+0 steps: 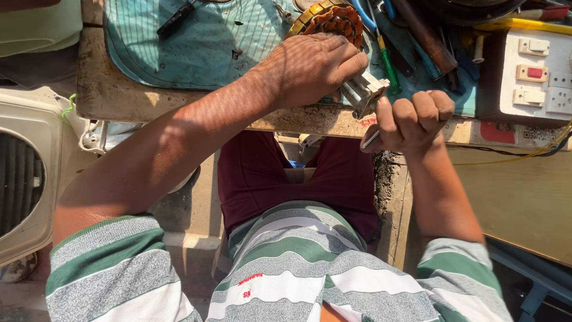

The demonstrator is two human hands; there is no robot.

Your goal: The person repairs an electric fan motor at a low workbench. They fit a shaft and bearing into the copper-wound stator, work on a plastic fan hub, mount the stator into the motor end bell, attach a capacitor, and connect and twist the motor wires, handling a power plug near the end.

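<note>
Copper: my left hand (313,68) presses down, gripping the wound stator (333,24).
Right: my right hand (411,122) is clenched on a thin metal tool (370,139), near the white connector (363,92).

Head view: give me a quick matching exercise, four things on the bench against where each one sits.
Things:
1. copper-wound stator
2. switch board
3. black screwdriver
4. grey metal block

Places:
A. far right of the bench
B. under the left hand, at the bench edge
C. top left of the teal mat
D. just beyond the left hand's knuckles

Pairs: 1-D, 2-A, 3-C, 4-B
</note>
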